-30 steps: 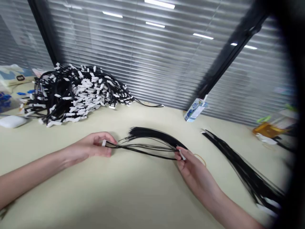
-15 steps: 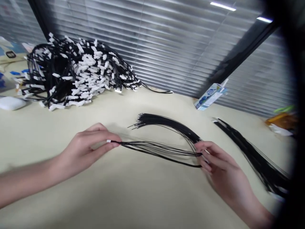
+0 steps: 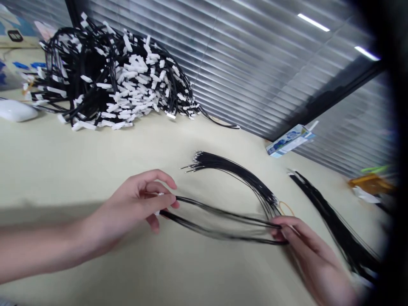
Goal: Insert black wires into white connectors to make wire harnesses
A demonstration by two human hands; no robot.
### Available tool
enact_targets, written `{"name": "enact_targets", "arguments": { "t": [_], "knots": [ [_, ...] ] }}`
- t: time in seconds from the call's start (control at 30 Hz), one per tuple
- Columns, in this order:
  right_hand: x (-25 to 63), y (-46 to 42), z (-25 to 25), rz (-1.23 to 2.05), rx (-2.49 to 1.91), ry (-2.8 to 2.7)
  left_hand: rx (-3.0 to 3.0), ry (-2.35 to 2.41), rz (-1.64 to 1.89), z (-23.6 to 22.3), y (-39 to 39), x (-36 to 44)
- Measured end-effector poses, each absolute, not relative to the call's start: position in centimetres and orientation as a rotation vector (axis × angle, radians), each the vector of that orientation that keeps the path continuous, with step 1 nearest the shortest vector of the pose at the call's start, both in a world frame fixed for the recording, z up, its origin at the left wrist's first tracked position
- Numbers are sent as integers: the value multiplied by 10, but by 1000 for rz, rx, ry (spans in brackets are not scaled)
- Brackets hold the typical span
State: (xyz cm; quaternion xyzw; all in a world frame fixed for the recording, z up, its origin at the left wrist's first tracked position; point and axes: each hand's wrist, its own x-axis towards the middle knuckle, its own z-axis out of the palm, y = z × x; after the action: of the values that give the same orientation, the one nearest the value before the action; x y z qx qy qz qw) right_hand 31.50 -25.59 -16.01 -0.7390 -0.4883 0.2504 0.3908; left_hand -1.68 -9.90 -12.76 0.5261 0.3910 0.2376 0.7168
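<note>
Between my hands stretches a wire harness (image 3: 223,233) of thin black wires, parted into an upper and a lower strand. My left hand (image 3: 140,202) pinches its left end, where a white connector partly shows behind the thumb. At the other end, my right hand (image 3: 302,242) has its fingers closed around the wires; the connector there is hidden. Just beyond the harness a curved bundle of loose black wires (image 3: 236,168) lies on the table, its metal tips at the far left end. A yellowish rubber band (image 3: 286,207) lies beside my right hand.
A big heap of black harnesses with white connectors (image 3: 134,89) stands at the back left, near a white computer mouse (image 3: 17,110). A blue drink carton (image 3: 288,140) stands by the window blinds. More black wires (image 3: 328,216) lie at the right, near an orange object (image 3: 371,185).
My left hand has shifted its grip on the left end, and the wires have spread into two strands. My right hand has moved right and down in the picture. The camera view has tilted.
</note>
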Motion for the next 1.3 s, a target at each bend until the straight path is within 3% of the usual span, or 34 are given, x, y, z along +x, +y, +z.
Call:
{"name": "enact_targets", "arguments": {
  "t": [0.17, 0.3, 0.67, 1.3],
  "knots": [
    [312, -242, -157, -283, -1985, -2082, 1222, 874, 460, -123, -102, -11],
    [287, -212, -140, -541, -1853, -2286, 1248, 838, 466, -125, -103, -6],
    [211, -100, -147, -440, -1515, -2409, 1225, 758, 394, -125, -99, -6],
    [212, -93, -160, -200, -1343, -2185, 943, 802, 402, -116, -88, -12]
  ]
}}
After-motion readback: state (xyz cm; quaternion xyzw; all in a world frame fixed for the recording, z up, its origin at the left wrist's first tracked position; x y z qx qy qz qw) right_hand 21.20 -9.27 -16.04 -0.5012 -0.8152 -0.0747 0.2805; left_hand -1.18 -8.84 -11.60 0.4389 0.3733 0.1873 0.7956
